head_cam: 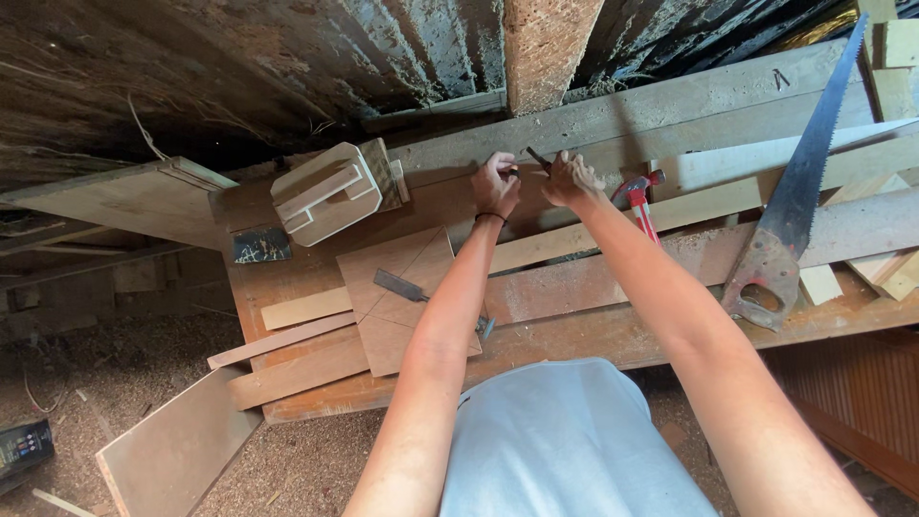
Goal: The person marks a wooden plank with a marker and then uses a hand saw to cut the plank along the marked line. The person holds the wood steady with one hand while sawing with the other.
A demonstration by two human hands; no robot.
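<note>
Both hands meet at the far edge of the wooden surface (pixel 593 335), close together. The left hand (pixel 496 184), a dark band on its wrist, has its fingers curled around something too small to make out. The right hand (pixel 571 178) pinches a thin dark pencil-like stick (pixel 536 158) that points up and left between the two hands. Just right of the right hand lies a red-handled hammer (pixel 639 203). Farther right a rusty handsaw (pixel 796 191) lies slantwise across pale planks. Beneath the left forearm sits a brown board (pixel 397 297) marked with crossing lines, a flat metal file (pixel 402 285) on it. Left of the hands stands a pale wooden block assembly (pixel 330 190).
</note>
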